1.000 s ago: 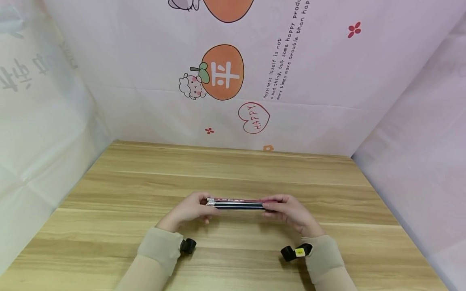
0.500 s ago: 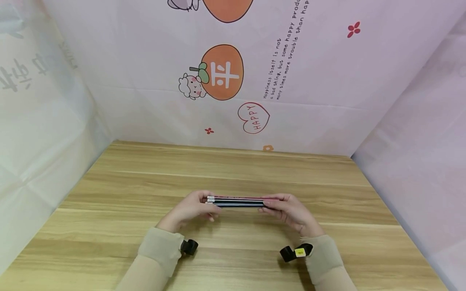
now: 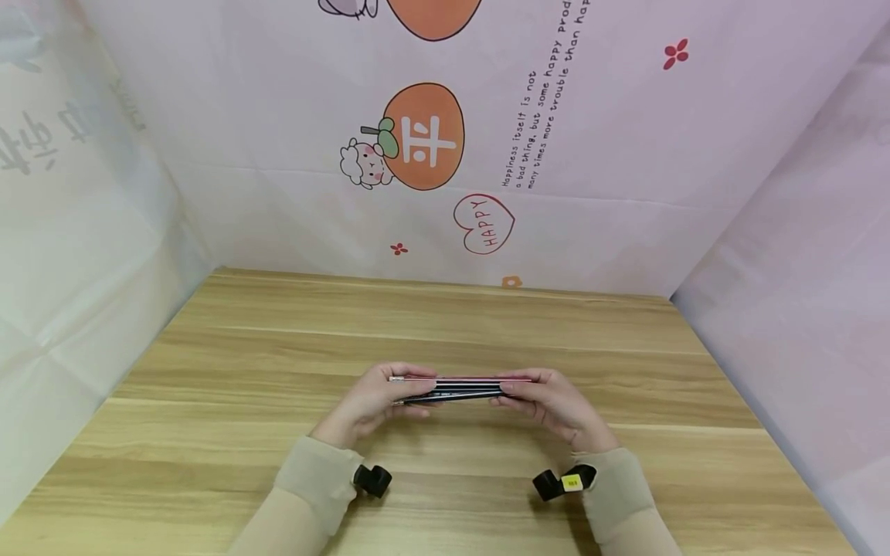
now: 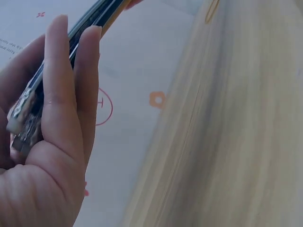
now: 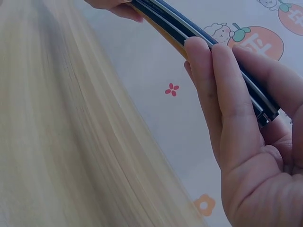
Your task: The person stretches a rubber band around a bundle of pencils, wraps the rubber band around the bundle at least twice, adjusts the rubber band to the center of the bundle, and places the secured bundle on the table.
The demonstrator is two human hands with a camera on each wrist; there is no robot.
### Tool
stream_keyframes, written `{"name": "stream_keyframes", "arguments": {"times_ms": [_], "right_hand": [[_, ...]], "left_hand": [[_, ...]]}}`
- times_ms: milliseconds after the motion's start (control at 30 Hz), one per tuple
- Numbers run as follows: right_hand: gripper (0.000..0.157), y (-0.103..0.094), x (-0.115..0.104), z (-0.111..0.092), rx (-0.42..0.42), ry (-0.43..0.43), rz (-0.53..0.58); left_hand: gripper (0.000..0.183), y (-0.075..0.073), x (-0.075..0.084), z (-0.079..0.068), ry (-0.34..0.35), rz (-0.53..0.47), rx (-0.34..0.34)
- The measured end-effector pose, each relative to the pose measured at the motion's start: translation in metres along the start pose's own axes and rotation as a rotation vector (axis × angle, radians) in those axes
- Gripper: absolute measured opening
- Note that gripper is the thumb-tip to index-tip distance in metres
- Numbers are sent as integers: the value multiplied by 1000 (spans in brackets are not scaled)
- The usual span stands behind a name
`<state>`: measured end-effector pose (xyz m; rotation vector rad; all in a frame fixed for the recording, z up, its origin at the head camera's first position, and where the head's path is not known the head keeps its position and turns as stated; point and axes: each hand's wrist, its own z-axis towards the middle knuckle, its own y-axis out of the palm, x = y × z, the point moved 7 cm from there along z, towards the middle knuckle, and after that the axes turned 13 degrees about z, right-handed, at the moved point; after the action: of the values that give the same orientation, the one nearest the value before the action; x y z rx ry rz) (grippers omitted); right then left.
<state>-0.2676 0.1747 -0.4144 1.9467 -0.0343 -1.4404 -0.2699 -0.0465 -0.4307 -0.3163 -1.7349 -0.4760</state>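
A bundle of several pencils, dark with pale stripes and one red, lies crosswise between both hands above the table. The left hand grips the end with the silvery ferrules and erasers, its thumb along the top. In the left wrist view those eraser ends sit inside the palm behind the fingers. The right hand pinches the opposite end between thumb and fingers. The right wrist view shows the dark pencil ends against that hand, and a yellow-orange pencil along the underside.
The wood-grain table spreads beneath the hands. A printed cloth rises behind it, with more cloth at both sides. A thin yellowish loop shows at the top of the left wrist view; what it is I cannot tell.
The left hand has shifted right along the bundle, and its thumb now reaches further over the pencils. Their eraser ends have spread apart slightly. The right hand has barely moved.
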Motion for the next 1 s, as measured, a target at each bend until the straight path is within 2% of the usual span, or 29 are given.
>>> {"name": "stream_keyframes", "arguments": {"times_ms": [133,333,700,900,1000], "right_hand": [[19,1,0,0,-1,-3,-11],[20,1,-1,1,-2,-14,-21],[23,0,-4,1,-5,-40,-108],[37,-10,-13,-5,85,-72,-197],[36,-16,-18,-9,123,-80,-235]], "left_hand": [[50,2,0,1,3,-55,20],[42,3,2,-1,31,-123,16],[41,0,1,0,31,-76,25],[41,-2,6,-4,21,-64,35],[44,-2,7,-5,21,-64,27]]}}
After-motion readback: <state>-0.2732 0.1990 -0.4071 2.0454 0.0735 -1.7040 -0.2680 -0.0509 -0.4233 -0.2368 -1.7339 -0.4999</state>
